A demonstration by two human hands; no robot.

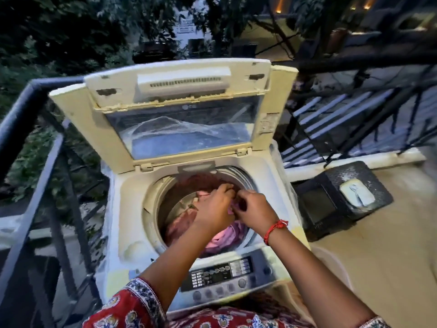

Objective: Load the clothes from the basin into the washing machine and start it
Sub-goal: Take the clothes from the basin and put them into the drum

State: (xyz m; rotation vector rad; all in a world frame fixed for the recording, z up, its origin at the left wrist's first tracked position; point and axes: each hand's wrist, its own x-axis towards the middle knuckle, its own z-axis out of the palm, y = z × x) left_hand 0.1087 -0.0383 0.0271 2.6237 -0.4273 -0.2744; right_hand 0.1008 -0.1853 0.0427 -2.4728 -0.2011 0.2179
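A cream top-loading washing machine (123, 209) stands in front of me with its lid (179, 110) folded up. Its drum holds pink clothes (220, 240) and dark red clothes (198, 183). Both my hands are over the drum opening, close together. My left hand (214, 209) has curled fingers on a bit of pink cloth. My right hand (254, 209) pinches the same pink cloth beside it. A red thread band sits on my right wrist. The control panel (220, 275) with buttons lies along the machine's near edge. A pale basin rim (335, 263) shows at the right behind my forearm.
A dark metal railing (40, 176) runs along the left of the machine. A black boxy appliance (340, 200) with a white object on top sits on the floor to the right. More railings and stairs (354, 119) lie behind. Tan floor (390, 268) spreads at right.
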